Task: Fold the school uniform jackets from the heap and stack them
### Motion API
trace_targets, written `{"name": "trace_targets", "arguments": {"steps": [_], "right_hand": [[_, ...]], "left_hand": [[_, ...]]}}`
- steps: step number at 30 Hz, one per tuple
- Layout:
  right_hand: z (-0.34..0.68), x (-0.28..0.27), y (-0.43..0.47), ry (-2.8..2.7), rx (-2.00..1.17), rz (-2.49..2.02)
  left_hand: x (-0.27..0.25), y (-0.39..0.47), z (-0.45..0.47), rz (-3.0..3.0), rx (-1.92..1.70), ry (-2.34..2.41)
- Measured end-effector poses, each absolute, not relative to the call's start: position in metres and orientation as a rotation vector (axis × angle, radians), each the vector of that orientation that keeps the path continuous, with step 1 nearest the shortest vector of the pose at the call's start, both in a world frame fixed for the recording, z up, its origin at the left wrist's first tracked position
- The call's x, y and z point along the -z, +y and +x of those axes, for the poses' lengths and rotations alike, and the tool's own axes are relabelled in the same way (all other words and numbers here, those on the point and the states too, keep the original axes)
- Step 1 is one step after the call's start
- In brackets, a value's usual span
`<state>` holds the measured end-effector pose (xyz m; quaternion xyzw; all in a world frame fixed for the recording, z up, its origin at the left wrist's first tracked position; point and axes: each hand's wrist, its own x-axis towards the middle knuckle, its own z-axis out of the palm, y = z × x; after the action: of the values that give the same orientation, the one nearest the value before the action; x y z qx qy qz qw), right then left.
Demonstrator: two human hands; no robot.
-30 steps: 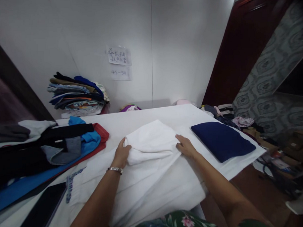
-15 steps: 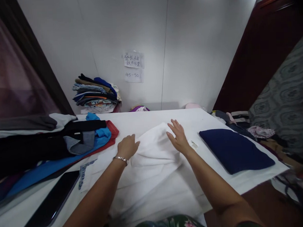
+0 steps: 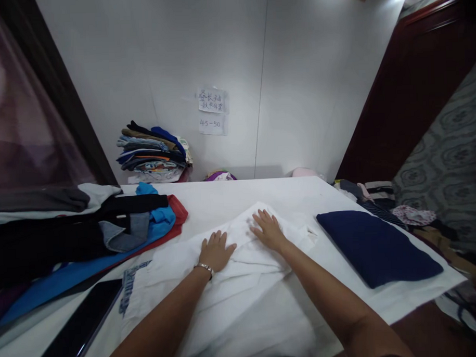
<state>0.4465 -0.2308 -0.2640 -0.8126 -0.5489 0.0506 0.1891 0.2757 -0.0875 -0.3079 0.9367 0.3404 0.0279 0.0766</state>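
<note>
A white garment (image 3: 241,282) with blue embroidery or print at its left end lies spread and wrinkled on the white table. What kind of garment it is I cannot tell. My left hand (image 3: 217,251), with a bracelet at the wrist, rests on its middle, fingers spread. Farther up and to the right, my right hand (image 3: 268,229) lies on the cloth near its far corner, fingers apart. Neither hand grips the fabric. A folded navy garment (image 3: 375,246) lies to the right of my right hand.
Loose black, blue and red clothes (image 3: 79,233) are heaped at the left, with a dark phone (image 3: 81,324) in front. Folded clothes (image 3: 153,153) are stacked beyond the table's far edge. More clothes (image 3: 413,214) lie past the right edge.
My left hand has gone from curled to spread and moved right onto the cloth. My right hand has come down flat onto the garment, which now lies flatter toward the right.
</note>
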Motion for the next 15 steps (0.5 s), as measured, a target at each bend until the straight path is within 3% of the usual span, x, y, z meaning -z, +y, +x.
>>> {"name": "trace_targets", "arguments": {"steps": [5, 11, 15], "right_hand": [[0.471, 0.239, -0.196, -1.518, 0.154, -2.290], [0.489, 0.281, -0.174, -1.514, -0.202, -2.519], [0.492, 0.280, -0.177, -1.523, -0.241, -2.473]], "left_hand": [[0.305, -0.090, 0.276, 2.813, -0.080, 1.042], [0.297, -0.096, 0.274, 2.802, -0.044, 1.065], [0.298, -0.094, 0.274, 2.792, -0.059, 1.052]]}}
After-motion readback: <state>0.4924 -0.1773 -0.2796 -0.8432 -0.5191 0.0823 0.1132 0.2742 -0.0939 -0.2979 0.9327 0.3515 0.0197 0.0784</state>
